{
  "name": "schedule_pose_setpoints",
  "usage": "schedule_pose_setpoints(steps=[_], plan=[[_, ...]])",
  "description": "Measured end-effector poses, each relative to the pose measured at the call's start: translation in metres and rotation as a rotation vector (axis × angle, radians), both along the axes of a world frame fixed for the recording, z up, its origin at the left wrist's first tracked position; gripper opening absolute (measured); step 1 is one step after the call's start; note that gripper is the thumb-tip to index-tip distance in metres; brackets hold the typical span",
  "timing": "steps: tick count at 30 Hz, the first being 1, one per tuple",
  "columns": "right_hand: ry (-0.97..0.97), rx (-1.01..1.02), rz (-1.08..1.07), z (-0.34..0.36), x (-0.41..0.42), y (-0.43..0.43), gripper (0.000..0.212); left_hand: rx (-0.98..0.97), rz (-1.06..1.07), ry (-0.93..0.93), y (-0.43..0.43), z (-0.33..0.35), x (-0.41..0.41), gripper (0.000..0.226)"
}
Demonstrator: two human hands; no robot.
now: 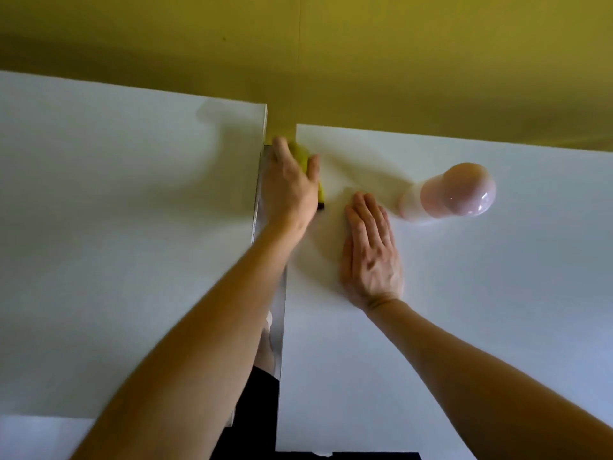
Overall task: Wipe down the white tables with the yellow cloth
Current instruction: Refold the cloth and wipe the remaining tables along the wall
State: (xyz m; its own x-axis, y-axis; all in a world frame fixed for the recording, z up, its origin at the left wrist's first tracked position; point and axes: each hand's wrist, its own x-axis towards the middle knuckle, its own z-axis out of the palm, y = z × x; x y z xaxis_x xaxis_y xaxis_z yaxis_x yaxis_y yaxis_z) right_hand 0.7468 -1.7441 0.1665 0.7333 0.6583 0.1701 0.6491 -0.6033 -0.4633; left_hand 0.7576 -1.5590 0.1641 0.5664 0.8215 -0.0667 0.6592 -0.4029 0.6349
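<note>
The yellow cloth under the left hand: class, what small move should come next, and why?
Probably draw the yellow cloth back toward the near side along the right white table's left edge. The left hand presses it at the far corner, the right hand lies flat beside, and the glossy pink mushroom-shaped lamp blocks a rightward sweep.

No text, label, brand, number or sign can be read anywhere in the view.
</note>
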Motion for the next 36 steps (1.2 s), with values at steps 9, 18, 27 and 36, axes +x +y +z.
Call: schedule_pose_setpoints(steps=[9, 18, 27, 36], plan=[[0.006, -0.014, -0.007, 0.002, -0.001, 0.000, 0.048, -0.181, 0.063, -0.016, -0.098, 0.020, -0.149, 0.043], [0.029, -0.186, 0.068, 0.006, -0.060, -0.068, 0.065, -0.056, 0.047, 0.070, -0.032, 0.010, -0.050, 0.060], [0.042, -0.302, 0.098, -0.001, -0.069, -0.080, 0.071, -0.106, 0.043, 0.008, -0.130, 0.011, -0.199, 0.046], [-0.012, -0.263, 0.074, -0.005, -0.072, -0.079, 0.068, -0.116, 0.082, 0.039, -0.110, 0.001, -0.168, 0.047]])
